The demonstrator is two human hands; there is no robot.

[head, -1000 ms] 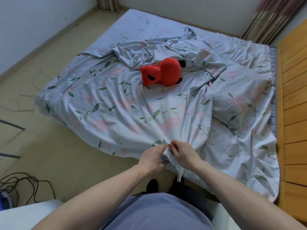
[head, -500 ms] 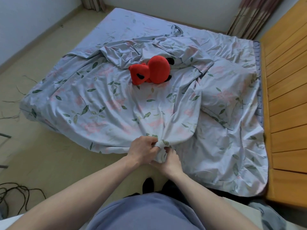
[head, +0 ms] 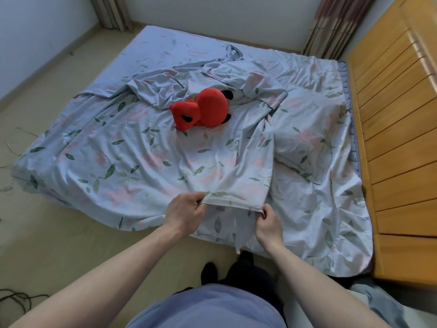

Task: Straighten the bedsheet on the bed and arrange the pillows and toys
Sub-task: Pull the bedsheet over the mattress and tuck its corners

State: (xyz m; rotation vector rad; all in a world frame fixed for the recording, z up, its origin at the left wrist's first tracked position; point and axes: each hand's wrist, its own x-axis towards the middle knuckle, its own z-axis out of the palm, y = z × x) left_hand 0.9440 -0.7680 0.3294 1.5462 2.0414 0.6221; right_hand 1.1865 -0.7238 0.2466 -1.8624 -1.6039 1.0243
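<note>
Bedroom floor, low bed against a wooden headboard. Floral bedsheet bunched across the mattress, near edge lifted at the foot. Thin, soft, light, limp; drapes and wrinkles easily, so best taken along the hem, hands spread wide. Left hand pinching the hem, right hand pinching the same hem further right. Red plush toy lying mid-bed on the sheet, likely to shift with a tug. Pillow just beside the headboard; possibly a second under the folds.
</note>
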